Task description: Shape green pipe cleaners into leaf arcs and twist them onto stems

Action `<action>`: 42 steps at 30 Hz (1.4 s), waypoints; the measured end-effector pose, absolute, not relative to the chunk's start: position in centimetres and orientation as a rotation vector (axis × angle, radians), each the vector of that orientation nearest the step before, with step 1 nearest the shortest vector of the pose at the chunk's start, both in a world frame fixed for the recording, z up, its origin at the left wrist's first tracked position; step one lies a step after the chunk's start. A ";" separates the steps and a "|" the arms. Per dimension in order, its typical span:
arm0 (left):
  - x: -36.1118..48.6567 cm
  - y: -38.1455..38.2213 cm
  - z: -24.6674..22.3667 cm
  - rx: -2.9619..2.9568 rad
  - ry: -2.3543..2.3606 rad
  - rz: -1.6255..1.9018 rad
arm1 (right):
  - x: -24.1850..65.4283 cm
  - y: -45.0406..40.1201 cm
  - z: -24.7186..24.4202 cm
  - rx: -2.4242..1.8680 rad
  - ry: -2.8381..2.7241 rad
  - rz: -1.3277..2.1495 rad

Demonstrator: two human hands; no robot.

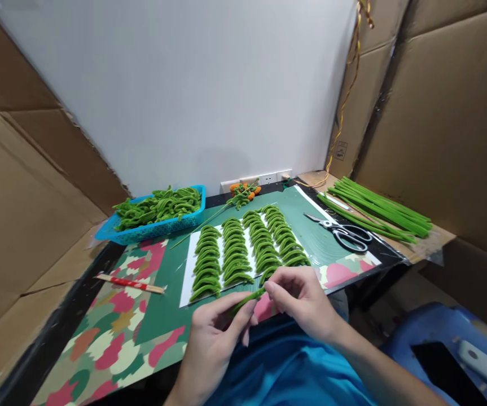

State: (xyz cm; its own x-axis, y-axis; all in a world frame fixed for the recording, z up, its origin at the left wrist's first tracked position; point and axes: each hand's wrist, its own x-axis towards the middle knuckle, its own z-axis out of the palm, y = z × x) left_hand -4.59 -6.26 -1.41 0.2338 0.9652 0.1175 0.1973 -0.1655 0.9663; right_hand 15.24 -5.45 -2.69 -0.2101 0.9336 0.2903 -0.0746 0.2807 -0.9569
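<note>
My left hand point(222, 332) is closed on a short green fuzzy piece point(247, 300) at the table's front edge. The fingertips of my right hand point(300, 296) pinch the same piece at its right end. Just beyond my hands, several curved green fuzzy pieces point(235, 251) lie in columns on a white sheet point(186, 282). The sheet rests on a green mat point(162, 310). Behind it lies an orange-and-green fuzzy flower stem point(245, 193).
A blue basket point(158, 227) heaped with green pieces stands at the back left. Black-handled scissors point(340, 231) and long green fuzzy stems point(378, 208) lie at the right. A red-wrapped stick point(131, 283) is at the left. A blue stool point(438, 327) stands at lower right.
</note>
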 end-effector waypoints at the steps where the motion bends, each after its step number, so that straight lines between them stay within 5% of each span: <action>1: -4.6 -6.1 -1.5 1.570 1.134 1.037 | 15.1 -5.3 -2.8 -0.838 -1.429 1.177; 11: -5.1 -5.6 -2.5 1.467 1.209 1.010 | 15.3 -4.9 -3.0 -0.837 -1.690 0.770; 21: -5.2 -5.9 -3.2 1.464 1.215 0.962 | 15.1 -4.8 -4.0 -0.868 -1.580 1.001; 42: -4.0 -6.7 -1.7 1.430 1.108 0.916 | 14.4 -5.6 -5.2 -0.985 -1.396 0.704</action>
